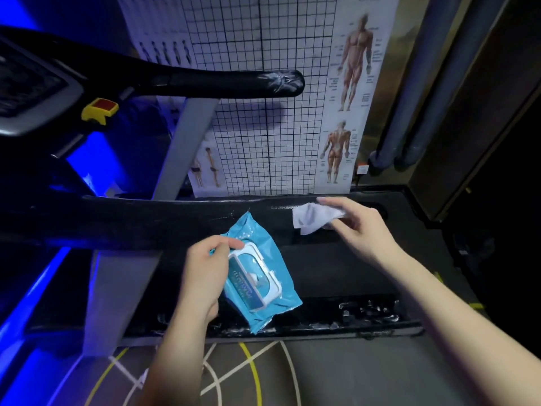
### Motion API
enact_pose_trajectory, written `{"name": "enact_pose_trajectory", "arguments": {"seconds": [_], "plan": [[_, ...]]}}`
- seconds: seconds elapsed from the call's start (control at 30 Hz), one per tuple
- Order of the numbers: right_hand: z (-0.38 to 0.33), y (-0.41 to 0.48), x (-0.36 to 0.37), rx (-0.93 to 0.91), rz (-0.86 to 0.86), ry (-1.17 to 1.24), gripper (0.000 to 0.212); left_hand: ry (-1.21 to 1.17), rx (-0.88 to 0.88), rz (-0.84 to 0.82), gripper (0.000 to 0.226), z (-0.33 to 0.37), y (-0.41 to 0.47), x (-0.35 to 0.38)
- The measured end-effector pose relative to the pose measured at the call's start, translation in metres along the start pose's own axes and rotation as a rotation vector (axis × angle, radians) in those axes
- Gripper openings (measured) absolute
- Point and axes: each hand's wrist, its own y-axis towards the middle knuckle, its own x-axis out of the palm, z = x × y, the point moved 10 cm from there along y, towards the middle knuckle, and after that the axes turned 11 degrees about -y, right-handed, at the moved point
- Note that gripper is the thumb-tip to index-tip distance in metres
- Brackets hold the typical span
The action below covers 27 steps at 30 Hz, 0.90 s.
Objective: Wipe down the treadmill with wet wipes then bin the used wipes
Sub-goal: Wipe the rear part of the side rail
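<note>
R hand (363, 224) pinches white wet wipe (313, 215) at 1 o'clock over black treadmill rail (175, 212), axis 9–3; L hand (202, 271) grips blue plastic wipes pack (255, 233).

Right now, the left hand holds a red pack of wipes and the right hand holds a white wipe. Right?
Nearly. The head view shows the pack of wipes is blue, not red. The left hand does hold it, and the right hand holds a white wipe.

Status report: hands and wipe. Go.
Left hand grips blue plastic wipes pack. Right hand pinches white wet wipe at black treadmill side rail. Nothing in the way.
</note>
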Motion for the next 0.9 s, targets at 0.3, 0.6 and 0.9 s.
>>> {"name": "enact_pose_trajectory", "arguments": {"seconds": [0.3,0.6,0.9], "plan": [[0.001,-0.026,0.002,0.251,-0.208,0.161,0.018,-0.007,-0.007,-0.007,0.036,0.002,0.004,0.011],[0.013,0.004,0.027,0.123,0.144,0.100,0.063,0.002,-0.001,0.011,0.035,0.001,0.006,0.010],[-0.030,0.007,0.049,-0.677,0.088,-0.593,0.030,-0.045,0.059,0.058,0.046,0.003,0.003,-0.017]]}}
